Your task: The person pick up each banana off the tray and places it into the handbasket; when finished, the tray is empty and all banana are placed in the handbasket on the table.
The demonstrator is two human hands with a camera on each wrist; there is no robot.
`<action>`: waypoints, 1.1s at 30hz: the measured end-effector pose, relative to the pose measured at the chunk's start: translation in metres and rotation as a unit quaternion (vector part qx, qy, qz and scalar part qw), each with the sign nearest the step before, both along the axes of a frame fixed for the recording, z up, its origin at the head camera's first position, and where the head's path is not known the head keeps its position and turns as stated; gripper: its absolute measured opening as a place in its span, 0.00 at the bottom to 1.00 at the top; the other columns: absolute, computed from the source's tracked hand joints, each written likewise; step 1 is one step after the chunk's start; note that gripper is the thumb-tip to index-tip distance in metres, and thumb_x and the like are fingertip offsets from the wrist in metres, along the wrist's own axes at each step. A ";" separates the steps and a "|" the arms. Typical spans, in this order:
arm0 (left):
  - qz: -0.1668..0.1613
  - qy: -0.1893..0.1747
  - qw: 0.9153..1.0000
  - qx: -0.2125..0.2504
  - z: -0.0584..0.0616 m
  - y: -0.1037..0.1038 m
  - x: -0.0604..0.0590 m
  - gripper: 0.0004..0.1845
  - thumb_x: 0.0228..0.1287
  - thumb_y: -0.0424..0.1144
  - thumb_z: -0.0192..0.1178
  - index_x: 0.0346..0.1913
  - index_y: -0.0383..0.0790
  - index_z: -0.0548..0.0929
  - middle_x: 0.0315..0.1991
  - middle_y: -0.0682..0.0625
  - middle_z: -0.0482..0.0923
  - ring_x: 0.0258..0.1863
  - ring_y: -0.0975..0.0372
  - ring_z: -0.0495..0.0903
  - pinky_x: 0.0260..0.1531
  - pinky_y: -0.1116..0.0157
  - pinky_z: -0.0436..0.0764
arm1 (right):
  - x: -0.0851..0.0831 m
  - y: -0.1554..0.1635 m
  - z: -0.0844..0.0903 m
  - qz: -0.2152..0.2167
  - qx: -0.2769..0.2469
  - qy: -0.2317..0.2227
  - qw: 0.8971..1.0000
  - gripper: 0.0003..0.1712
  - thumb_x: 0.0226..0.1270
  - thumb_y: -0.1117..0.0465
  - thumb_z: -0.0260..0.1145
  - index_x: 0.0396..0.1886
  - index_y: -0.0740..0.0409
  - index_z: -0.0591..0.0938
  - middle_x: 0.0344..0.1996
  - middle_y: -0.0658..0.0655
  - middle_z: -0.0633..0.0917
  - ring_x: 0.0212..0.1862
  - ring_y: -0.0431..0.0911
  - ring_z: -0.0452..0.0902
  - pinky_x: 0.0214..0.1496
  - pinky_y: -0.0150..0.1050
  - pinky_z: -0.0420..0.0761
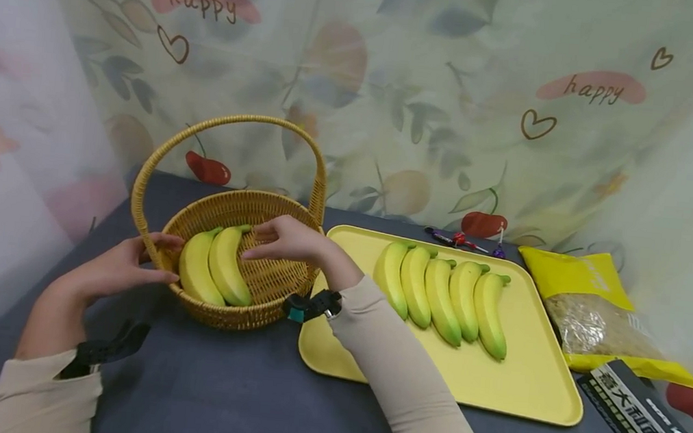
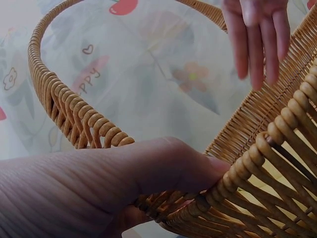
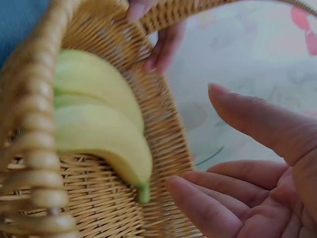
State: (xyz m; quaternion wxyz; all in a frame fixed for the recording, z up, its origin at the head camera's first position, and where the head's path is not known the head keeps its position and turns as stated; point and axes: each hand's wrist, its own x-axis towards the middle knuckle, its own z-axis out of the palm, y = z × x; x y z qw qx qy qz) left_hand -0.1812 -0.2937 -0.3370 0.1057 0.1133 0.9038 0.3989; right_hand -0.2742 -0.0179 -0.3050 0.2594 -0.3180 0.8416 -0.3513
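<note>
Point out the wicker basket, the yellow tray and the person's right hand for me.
Wicker basket [image 1: 242, 206]: head view, on its inner back wall.
Yellow tray [image 1: 534, 370]: head view, on its bare surface.
Right hand [image 1: 291, 240]: head view, on the back of the hand.

A curtained-off nook: printed cloth [image 1: 383, 75] (cherries [image 1: 208, 169] and the word "happy" [image 1: 206, 1] on it) hangs behind and either side of a dark table [image 1: 214, 384]. Whether home, lab or studio, I cannot tell.

The tall handle [image 1: 256, 119] is an obstacle above the basket [image 1: 226, 317]; to the right of the two bananas [image 1: 227, 268], the wicker floor [image 1: 271, 280] leaves room to reach in.
</note>
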 end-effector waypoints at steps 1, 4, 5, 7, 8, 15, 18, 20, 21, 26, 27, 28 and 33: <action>0.000 -0.001 1.000 0.000 0.000 0.000 0.000 0.33 0.64 0.42 0.59 0.67 0.30 0.60 0.62 0.32 0.65 0.61 0.42 0.64 0.51 0.51 0.71 | 0.003 0.002 0.002 0.000 -0.010 0.001 1.000 0.36 0.61 0.52 0.66 0.67 0.59 0.67 0.66 0.57 0.70 0.63 0.46 0.70 0.59 0.35 0.73; 0.002 -0.005 1.000 0.000 0.000 0.000 -0.001 0.34 0.64 0.43 0.59 0.67 0.31 0.60 0.62 0.33 0.65 0.61 0.42 0.64 0.51 0.51 0.70 | 0.011 0.010 0.006 -0.013 -0.048 -0.011 0.999 0.36 0.62 0.55 0.66 0.68 0.59 0.65 0.66 0.57 0.69 0.63 0.46 0.71 0.59 0.35 0.73; 0.003 -0.006 1.000 0.000 -0.001 0.000 -0.001 0.34 0.64 0.43 0.59 0.67 0.31 0.60 0.62 0.33 0.65 0.61 0.42 0.64 0.51 0.50 0.70 | 0.013 0.014 0.006 -0.019 -0.061 -0.014 0.998 0.36 0.62 0.55 0.65 0.68 0.58 0.65 0.66 0.57 0.69 0.62 0.46 0.72 0.59 0.35 0.73; 0.003 -0.007 1.000 0.000 -0.001 0.000 -0.002 0.34 0.64 0.43 0.59 0.67 0.31 0.60 0.62 0.33 0.65 0.61 0.41 0.64 0.51 0.50 0.70 | 0.017 0.021 0.008 -0.031 -0.085 -0.018 0.996 0.36 0.62 0.56 0.65 0.68 0.58 0.64 0.66 0.57 0.70 0.63 0.45 0.71 0.59 0.35 0.73; 0.004 -0.006 1.000 0.000 -0.002 0.000 -0.002 0.34 0.64 0.43 0.59 0.67 0.30 0.60 0.62 0.33 0.65 0.61 0.41 0.64 0.51 0.50 0.70 | 0.019 0.025 0.008 -0.037 -0.096 -0.019 0.994 0.35 0.63 0.57 0.65 0.68 0.58 0.64 0.65 0.57 0.70 0.63 0.45 0.71 0.59 0.34 0.73; 0.003 -0.006 1.000 0.003 -0.002 0.001 -0.002 0.34 0.64 0.43 0.59 0.67 0.30 0.60 0.62 0.32 0.65 0.61 0.41 0.63 0.52 0.49 0.69 | 0.031 0.057 0.003 -0.068 -0.152 -0.028 0.986 0.34 0.64 0.58 0.63 0.68 0.57 0.64 0.64 0.57 0.72 0.64 0.44 0.69 0.58 0.35 0.74; 0.003 -0.005 1.000 0.000 -0.002 0.001 -0.002 0.34 0.64 0.43 0.59 0.67 0.30 0.60 0.62 0.32 0.65 0.61 0.42 0.64 0.51 0.51 0.70 | 0.035 0.070 -0.005 -0.078 -0.172 -0.032 0.981 0.34 0.65 0.59 0.62 0.69 0.59 0.62 0.66 0.58 0.69 0.66 0.47 0.67 0.59 0.36 0.73; 0.003 -0.004 1.000 -0.002 -0.001 0.001 -0.001 0.34 0.64 0.43 0.59 0.67 0.29 0.60 0.61 0.33 0.66 0.61 0.42 0.64 0.51 0.52 0.71 | 0.036 0.079 -0.011 -0.087 -0.195 -0.041 0.976 0.35 0.65 0.61 0.62 0.69 0.60 0.61 0.67 0.59 0.67 0.66 0.48 0.66 0.59 0.37 0.73; 0.002 -0.003 1.000 -0.002 -0.001 0.000 -0.001 0.34 0.64 0.43 0.59 0.67 0.29 0.60 0.61 0.32 0.66 0.61 0.42 0.64 0.50 0.53 0.71 | 0.037 0.083 -0.014 -0.095 -0.204 -0.042 0.973 0.35 0.65 0.61 0.62 0.69 0.60 0.61 0.67 0.60 0.66 0.66 0.49 0.66 0.60 0.38 0.72; 0.001 -0.004 1.000 -0.001 -0.001 0.001 -0.001 0.34 0.64 0.42 0.59 0.67 0.29 0.60 0.62 0.31 0.65 0.61 0.41 0.63 0.51 0.51 0.70 | 0.040 0.103 -0.025 -0.155 -0.226 -0.035 0.961 0.34 0.65 0.60 0.62 0.69 0.59 0.63 0.67 0.61 0.68 0.66 0.49 0.66 0.60 0.41 0.72; 0.001 -0.004 1.000 0.000 -0.001 0.000 -0.001 0.34 0.64 0.42 0.59 0.67 0.29 0.60 0.62 0.31 0.65 0.61 0.41 0.63 0.51 0.50 0.70 | 0.040 0.106 -0.027 -0.171 -0.224 -0.032 0.959 0.34 0.65 0.59 0.63 0.69 0.59 0.63 0.66 0.61 0.68 0.66 0.49 0.66 0.61 0.41 0.72; 0.002 -0.003 1.000 -0.001 -0.001 0.001 -0.001 0.34 0.64 0.42 0.59 0.67 0.29 0.60 0.62 0.31 0.65 0.61 0.41 0.63 0.51 0.49 0.70 | 0.040 0.109 -0.030 -0.185 -0.225 -0.030 0.956 0.34 0.65 0.59 0.63 0.69 0.59 0.63 0.66 0.61 0.68 0.67 0.49 0.66 0.61 0.40 0.71; 0.001 -0.002 1.000 -0.002 -0.002 0.001 -0.002 0.34 0.64 0.42 0.59 0.67 0.29 0.60 0.61 0.31 0.65 0.61 0.41 0.63 0.52 0.47 0.69 | 0.040 0.124 -0.047 -0.242 -0.228 -0.018 0.943 0.35 0.65 0.58 0.62 0.69 0.63 0.62 0.67 0.62 0.66 0.67 0.51 0.64 0.62 0.41 0.70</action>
